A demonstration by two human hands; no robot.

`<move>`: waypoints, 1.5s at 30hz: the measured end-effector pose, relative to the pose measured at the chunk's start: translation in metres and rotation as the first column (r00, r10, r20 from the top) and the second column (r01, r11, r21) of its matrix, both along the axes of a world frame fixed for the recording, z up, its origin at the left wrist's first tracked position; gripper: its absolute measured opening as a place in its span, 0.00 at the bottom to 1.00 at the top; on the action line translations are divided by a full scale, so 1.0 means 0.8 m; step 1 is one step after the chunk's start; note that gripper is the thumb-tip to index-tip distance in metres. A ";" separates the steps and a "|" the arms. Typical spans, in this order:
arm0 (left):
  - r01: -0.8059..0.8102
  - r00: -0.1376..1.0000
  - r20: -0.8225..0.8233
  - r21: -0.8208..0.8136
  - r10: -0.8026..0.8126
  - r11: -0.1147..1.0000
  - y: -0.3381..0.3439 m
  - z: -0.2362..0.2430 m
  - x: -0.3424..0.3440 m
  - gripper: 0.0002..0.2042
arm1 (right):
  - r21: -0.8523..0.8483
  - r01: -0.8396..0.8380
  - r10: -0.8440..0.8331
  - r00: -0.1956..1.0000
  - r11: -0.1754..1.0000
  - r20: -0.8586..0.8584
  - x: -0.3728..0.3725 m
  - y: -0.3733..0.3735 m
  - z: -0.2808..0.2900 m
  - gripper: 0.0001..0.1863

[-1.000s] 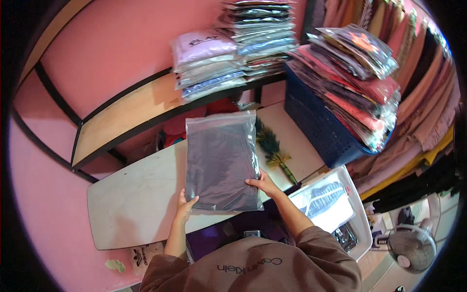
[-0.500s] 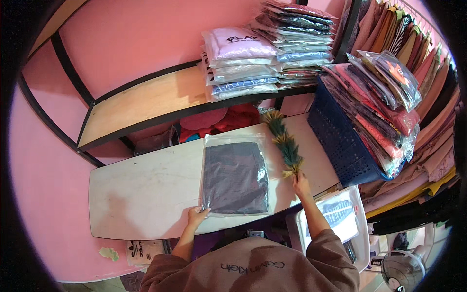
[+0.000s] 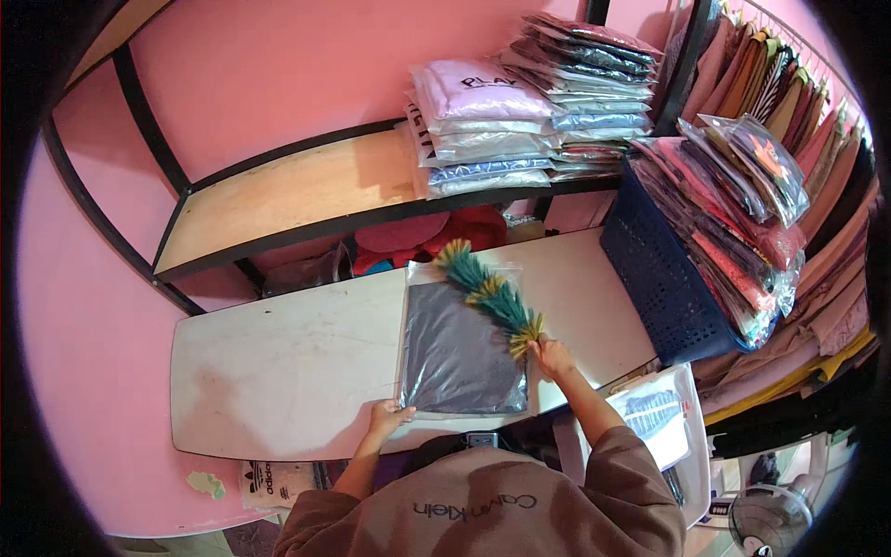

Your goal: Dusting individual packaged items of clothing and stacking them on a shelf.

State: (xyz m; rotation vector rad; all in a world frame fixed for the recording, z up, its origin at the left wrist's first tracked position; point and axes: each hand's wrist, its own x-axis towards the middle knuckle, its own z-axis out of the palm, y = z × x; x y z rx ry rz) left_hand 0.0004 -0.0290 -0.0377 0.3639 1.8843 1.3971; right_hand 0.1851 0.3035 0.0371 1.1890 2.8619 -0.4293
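Gripping duster point(image 3: 498, 302): right fingers point(image 3: 535, 346) | left fingers point(image 3: 405, 412) touching bag point(image 3: 453, 357) corner, grip unclear | duster's handle hidden

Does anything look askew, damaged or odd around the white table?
Yes: a pale, ragged-edged patch low on the pink wall at left, perhaps peeled paint. Also, the plastic-bagged clothes in the dark-blue perforated plastic basket rise above its rim and slant unevenly.
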 end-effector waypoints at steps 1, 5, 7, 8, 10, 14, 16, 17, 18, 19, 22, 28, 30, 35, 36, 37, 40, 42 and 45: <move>0.012 0.998 0.054 0.045 -0.015 0.999 -0.003 0.003 0.001 0.08 | -0.048 -0.089 0.092 0.994 0.995 0.067 0.000 -0.003 -0.001 0.24; 0.020 0.997 0.075 0.038 -0.023 0.999 -0.012 0.015 0.007 0.06 | -0.246 -0.538 0.587 0.779 0.806 0.221 0.032 -0.019 0.001 0.24; -0.009 0.997 0.083 0.026 0.007 1.000 -0.015 0.009 0.011 0.06 | -0.214 -0.547 0.585 0.784 0.809 0.210 0.035 -0.006 0.008 0.23; -0.028 0.996 0.091 0.013 0.027 1.000 -0.016 0.007 0.014 0.06 | -0.183 -0.546 0.575 0.794 0.817 0.197 0.033 -0.002 0.014 0.23; -0.038 0.994 0.107 0.030 0.035 0.999 -0.012 0.009 0.016 0.05 | -0.125 -0.386 0.403 0.896 0.914 0.185 0.023 0.029 0.014 0.23; -0.045 0.984 0.177 0.076 0.031 0.996 -0.004 0.021 0.025 0.05 | -0.048 -0.137 0.140 0.989 0.989 0.057 0.004 0.053 -0.010 0.24; -0.040 0.965 0.261 0.040 0.028 0.998 -0.012 0.008 0.030 0.05 | -0.097 -0.286 0.296 0.948 0.953 0.114 0.006 0.038 -0.006 0.24; -0.031 0.939 0.344 0.009 0.026 0.999 -0.021 -0.005 0.033 0.06 | -0.150 -0.422 0.444 0.881 0.894 0.163 0.010 0.029 0.002 0.24; 0.064 0.959 0.281 -0.067 -0.043 0.996 -0.031 -0.018 0.032 0.06 | -0.194 -0.538 0.571 0.795 0.820 0.207 0.018 0.020 0.006 0.23; 0.083 0.957 0.285 -0.061 -0.063 0.995 -0.017 -0.004 0.033 0.06 | -0.241 -0.616 0.661 0.706 0.750 0.252 0.034 0.018 0.010 0.22; 0.362 0.923 0.027 -0.400 -0.384 0.842 0.002 0.047 0.029 0.13 | -0.156 -0.559 0.580 0.786 0.814 0.214 0.048 0.022 0.020 0.21; 0.197 0.971 -0.085 -0.231 -0.221 0.953 0.062 0.025 -0.022 0.17 | -0.132 0.145 -0.175 0.952 0.981 -0.250 0.057 0.063 -0.055 0.22; 0.074 0.984 -0.147 -0.144 -0.096 0.987 0.089 0.035 -0.024 0.17 | -0.472 0.171 -0.362 0.864 0.865 -0.349 0.080 0.077 -0.099 0.21; -0.041 0.929 0.369 0.039 0.024 0.998 0.127 0.104 -0.033 0.18 | -0.984 0.020 -0.755 0.644 0.176 -0.122 0.095 0.073 -0.065 0.21; -0.096 0.925 0.363 -0.066 0.114 0.993 0.134 0.122 -0.037 0.21 | -0.983 0.018 -0.757 0.641 0.180 -0.127 0.097 0.077 -0.063 0.21; -0.146 0.926 0.350 -0.011 0.140 0.989 0.141 0.148 -0.035 0.21 | -0.993 -0.006 -0.753 0.651 0.122 -0.096 0.098 0.075 -0.057 0.21; -0.138 0.976 0.198 0.221 0.094 0.965 0.159 0.235 -0.037 0.23 | -0.996 -0.080 -0.766 0.638 0.033 -0.077 0.098 0.070 -0.045 0.21; -0.005 1.000 0.017 0.386 -0.002 0.923 0.182 0.273 -0.030 0.25 | -0.992 -0.129 -0.783 0.615 0.011 -0.089 0.102 0.068 -0.049 0.21; 0.108 0.965 -0.260 0.237 -0.044 0.966 0.225 0.282 0.000 0.28 | -0.979 -0.202 -0.764 0.629 0.016 -0.142 0.108 0.075 -0.063 0.23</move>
